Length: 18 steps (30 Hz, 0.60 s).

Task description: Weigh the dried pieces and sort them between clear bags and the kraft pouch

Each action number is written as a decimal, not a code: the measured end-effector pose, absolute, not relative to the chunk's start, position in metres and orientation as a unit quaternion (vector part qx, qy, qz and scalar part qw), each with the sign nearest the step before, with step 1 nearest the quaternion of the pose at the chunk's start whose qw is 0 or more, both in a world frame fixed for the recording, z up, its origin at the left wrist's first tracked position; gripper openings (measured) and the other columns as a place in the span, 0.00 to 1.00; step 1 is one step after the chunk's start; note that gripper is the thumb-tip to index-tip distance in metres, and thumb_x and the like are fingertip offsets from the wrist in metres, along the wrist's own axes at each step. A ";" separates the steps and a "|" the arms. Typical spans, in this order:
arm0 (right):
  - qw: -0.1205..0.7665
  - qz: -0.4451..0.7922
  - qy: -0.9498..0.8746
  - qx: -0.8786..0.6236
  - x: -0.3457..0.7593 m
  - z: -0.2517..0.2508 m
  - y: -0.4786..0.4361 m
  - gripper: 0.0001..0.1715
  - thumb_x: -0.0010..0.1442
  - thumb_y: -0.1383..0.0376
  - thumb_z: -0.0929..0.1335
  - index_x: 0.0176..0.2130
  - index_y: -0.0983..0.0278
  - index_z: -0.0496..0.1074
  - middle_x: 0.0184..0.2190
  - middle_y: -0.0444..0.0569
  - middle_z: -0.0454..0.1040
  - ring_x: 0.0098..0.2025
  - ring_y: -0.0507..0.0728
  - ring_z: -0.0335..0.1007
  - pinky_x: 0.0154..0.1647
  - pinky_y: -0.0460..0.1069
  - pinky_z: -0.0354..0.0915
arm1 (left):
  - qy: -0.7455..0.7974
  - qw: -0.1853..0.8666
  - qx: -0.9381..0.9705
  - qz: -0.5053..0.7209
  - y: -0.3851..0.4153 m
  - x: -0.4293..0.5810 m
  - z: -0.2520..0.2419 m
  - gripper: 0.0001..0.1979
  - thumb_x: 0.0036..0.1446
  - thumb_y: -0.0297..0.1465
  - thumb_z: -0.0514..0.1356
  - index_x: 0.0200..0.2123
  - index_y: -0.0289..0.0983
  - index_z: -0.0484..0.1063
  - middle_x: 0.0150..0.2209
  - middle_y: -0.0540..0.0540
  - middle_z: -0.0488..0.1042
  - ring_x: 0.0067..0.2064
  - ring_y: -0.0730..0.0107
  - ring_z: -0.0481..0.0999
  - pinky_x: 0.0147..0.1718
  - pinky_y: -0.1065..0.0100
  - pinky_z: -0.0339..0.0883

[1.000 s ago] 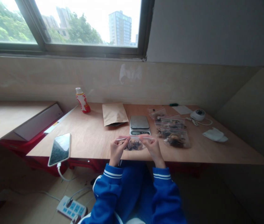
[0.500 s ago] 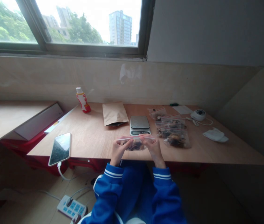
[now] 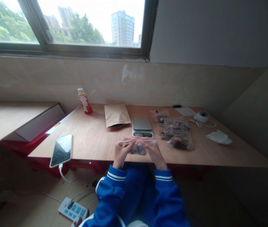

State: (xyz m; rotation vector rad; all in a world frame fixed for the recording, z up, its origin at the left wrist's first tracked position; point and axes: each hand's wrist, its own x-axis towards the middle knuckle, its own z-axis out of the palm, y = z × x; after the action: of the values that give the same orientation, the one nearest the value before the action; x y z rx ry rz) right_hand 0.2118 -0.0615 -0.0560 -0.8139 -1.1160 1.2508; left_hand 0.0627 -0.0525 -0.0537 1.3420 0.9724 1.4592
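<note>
Both hands grip a clear zip bag (image 3: 137,148) with dark, dried-looking pieces inside, held at the table's near edge. My left hand (image 3: 122,153) pinches the left part of the bag near its reddish zip strip, thumb on the near side. Closed on the right part is my right hand (image 3: 154,153), its thumb also below the strip. The fingers behind the bag are partly hidden. Just beyond the bag stands a small digital scale (image 3: 142,124) with a bare metal plate. To the right lie several filled zip bags (image 3: 180,141) with brown dried pieces.
A brown paper pouch (image 3: 117,116) lies left of the scale, with a red-and-white bottle (image 3: 85,101) farther left. A charging phone (image 3: 61,150) rests at the left edge. A white camera (image 3: 202,117) and a crumpled white item (image 3: 219,137) sit at the right. A power strip (image 3: 73,209) is on the floor.
My right hand has shifted slightly left and down along the bag's top, and its thumb now lies lower on the bag. The left hand has barely moved.
</note>
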 end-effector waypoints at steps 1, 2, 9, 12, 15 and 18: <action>0.602 0.528 -0.475 -0.365 0.211 -0.056 -0.061 0.14 0.50 0.60 0.74 0.39 0.60 0.79 0.38 0.49 0.80 0.41 0.59 0.76 0.49 0.57 0.68 | 0.394 0.452 0.541 0.590 -0.052 0.063 -0.054 0.11 0.49 0.37 0.66 0.30 0.34 0.79 0.28 0.45 0.78 0.30 0.68 0.76 0.27 0.71 0.69; 0.607 0.517 -0.471 -0.377 0.210 -0.057 -0.060 0.13 0.50 0.59 0.74 0.37 0.60 0.79 0.36 0.48 0.80 0.39 0.59 0.76 0.47 0.56 0.69 | 0.395 0.455 0.538 0.590 -0.052 0.062 -0.054 0.11 0.48 0.38 0.66 0.30 0.34 0.79 0.28 0.45 0.78 0.30 0.68 0.76 0.27 0.71 0.69; 0.623 0.447 -0.495 -0.408 0.207 -0.053 -0.061 0.09 0.50 0.58 0.73 0.31 0.60 0.79 0.34 0.47 0.80 0.37 0.59 0.75 0.40 0.52 0.71 | 0.400 0.446 0.547 0.585 -0.052 0.064 -0.054 0.11 0.48 0.38 0.66 0.30 0.35 0.79 0.31 0.43 0.80 0.34 0.63 0.78 0.28 0.69 0.70; 0.637 0.426 -0.494 -0.410 0.206 -0.053 -0.060 0.08 0.51 0.58 0.73 0.31 0.60 0.78 0.32 0.47 0.80 0.36 0.58 0.75 0.39 0.51 0.71 | 0.410 0.438 0.539 0.591 -0.054 0.067 -0.054 0.11 0.49 0.38 0.65 0.30 0.35 0.78 0.30 0.44 0.80 0.33 0.64 0.78 0.28 0.69 0.70; 0.633 0.433 -0.496 -0.408 0.205 -0.052 -0.060 0.08 0.52 0.59 0.72 0.32 0.60 0.78 0.33 0.47 0.80 0.37 0.58 0.76 0.40 0.52 0.71 | 0.412 0.430 0.531 0.603 -0.054 0.069 -0.054 0.11 0.50 0.38 0.65 0.30 0.35 0.78 0.30 0.45 0.80 0.33 0.65 0.78 0.30 0.69 0.70; 0.619 0.452 -0.506 -0.395 0.205 -0.050 -0.060 0.09 0.52 0.59 0.72 0.35 0.60 0.79 0.37 0.47 0.80 0.41 0.59 0.76 0.45 0.53 0.70 | 0.398 0.434 0.546 0.595 -0.053 0.068 -0.053 0.11 0.51 0.37 0.64 0.33 0.35 0.78 0.31 0.45 0.80 0.34 0.65 0.78 0.32 0.69 0.70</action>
State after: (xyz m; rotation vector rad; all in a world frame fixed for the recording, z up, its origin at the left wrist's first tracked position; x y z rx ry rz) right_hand 0.2053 -0.0605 -0.0495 -0.9096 -1.1649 1.0389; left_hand 0.0684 -0.0533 -0.0529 1.3603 0.9925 1.4831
